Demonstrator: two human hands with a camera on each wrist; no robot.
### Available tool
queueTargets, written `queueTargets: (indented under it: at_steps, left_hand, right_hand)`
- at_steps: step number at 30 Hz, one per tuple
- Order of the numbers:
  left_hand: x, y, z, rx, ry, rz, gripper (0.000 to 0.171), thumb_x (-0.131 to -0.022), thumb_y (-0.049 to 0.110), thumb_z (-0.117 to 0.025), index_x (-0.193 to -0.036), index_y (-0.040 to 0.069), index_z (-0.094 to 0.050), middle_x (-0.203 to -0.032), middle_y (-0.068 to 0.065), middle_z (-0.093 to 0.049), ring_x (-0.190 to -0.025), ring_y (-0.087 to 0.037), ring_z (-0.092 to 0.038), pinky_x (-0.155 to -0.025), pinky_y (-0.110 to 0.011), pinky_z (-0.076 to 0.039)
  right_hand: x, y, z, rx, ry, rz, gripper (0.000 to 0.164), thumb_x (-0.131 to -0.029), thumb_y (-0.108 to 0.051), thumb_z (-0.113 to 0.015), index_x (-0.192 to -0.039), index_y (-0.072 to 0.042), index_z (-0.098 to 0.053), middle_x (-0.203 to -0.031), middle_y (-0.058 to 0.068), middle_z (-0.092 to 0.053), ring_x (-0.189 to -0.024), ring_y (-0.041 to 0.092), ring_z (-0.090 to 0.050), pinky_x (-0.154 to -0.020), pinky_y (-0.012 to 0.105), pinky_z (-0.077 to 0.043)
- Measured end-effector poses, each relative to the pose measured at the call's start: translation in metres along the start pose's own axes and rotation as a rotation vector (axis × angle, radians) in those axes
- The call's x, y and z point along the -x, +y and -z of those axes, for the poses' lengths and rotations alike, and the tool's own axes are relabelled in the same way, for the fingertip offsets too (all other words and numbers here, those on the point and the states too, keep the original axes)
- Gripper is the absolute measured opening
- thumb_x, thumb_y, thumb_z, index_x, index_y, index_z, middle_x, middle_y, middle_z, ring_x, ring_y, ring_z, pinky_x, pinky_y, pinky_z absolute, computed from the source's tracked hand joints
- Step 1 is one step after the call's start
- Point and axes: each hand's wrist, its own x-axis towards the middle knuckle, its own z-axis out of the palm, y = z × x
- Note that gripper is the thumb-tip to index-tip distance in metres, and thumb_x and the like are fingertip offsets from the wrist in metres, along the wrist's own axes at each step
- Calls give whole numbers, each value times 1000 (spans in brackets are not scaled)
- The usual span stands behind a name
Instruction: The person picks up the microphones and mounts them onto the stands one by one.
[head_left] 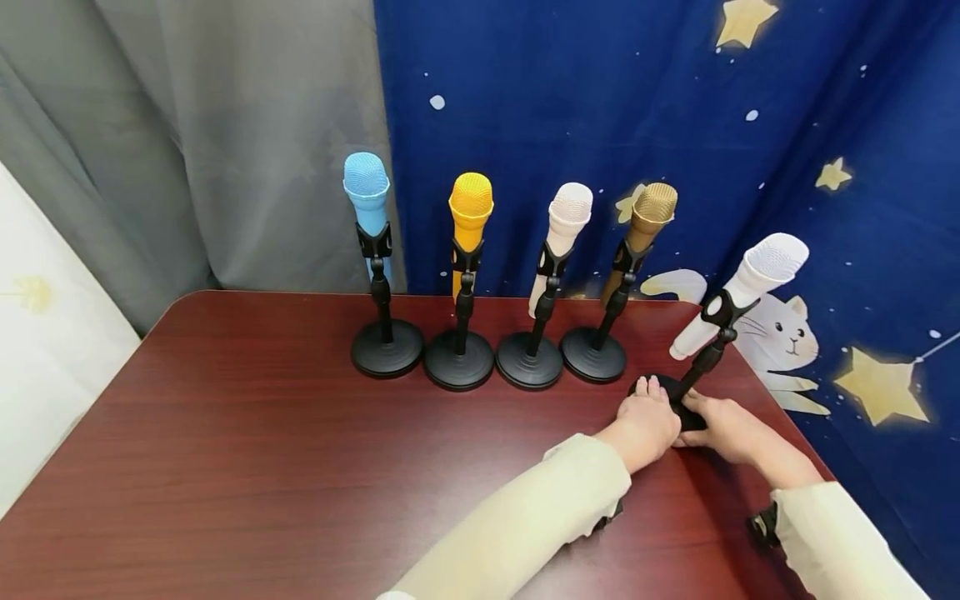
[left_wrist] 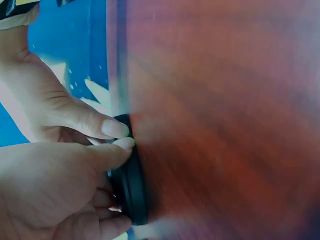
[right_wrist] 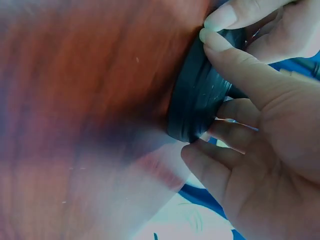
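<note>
A white microphone (head_left: 750,279) leans in the clip of a black desk stand (head_left: 707,358) at the right end of a row. My left hand (head_left: 648,423) grips the left side of the stand's round base (left_wrist: 132,187). On the base's right side, my right hand (head_left: 726,429) holds the rim (right_wrist: 192,100). In both wrist views the thumbs meet at the near edge of the base, and the other fingers reach around its sides. Most of the base is covered by my hands in the head view.
Left of my hands stand more microphones on matching black stands: blue (head_left: 367,187), yellow (head_left: 470,208), pinkish-white (head_left: 567,217) and gold (head_left: 651,217). The reddish-brown table (head_left: 247,450) ends at a blue star-patterned curtain (head_left: 540,83) and a grey curtain (head_left: 277,142).
</note>
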Motion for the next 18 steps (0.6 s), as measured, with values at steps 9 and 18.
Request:
queueTargets:
  at_steps: [9,18]
  left_hand:
    - [-27,-12,8,7,-45,23,67,-106,49,-35,-163,24,-8,-171,6,-4,-158,-8,-5,-121,-16,-22]
    - [-44,-16,13,42,13,44,51,-112,28,-18,-162,19,-15,-170,2,-12,-157,-11,-11,-121,-18,-25]
  right_hand:
    - [-36,14,10,-1,-67,-54,49,-81,-23,-83,-117,7,-66,-122,32,-65,-100,43,-68,-89,57,-53]
    - [-65,23,17,88,-86,-70,56,-78,-22,-82,-120,11,-66,-125,37,-62,-111,50,-65,-99,58,-50]
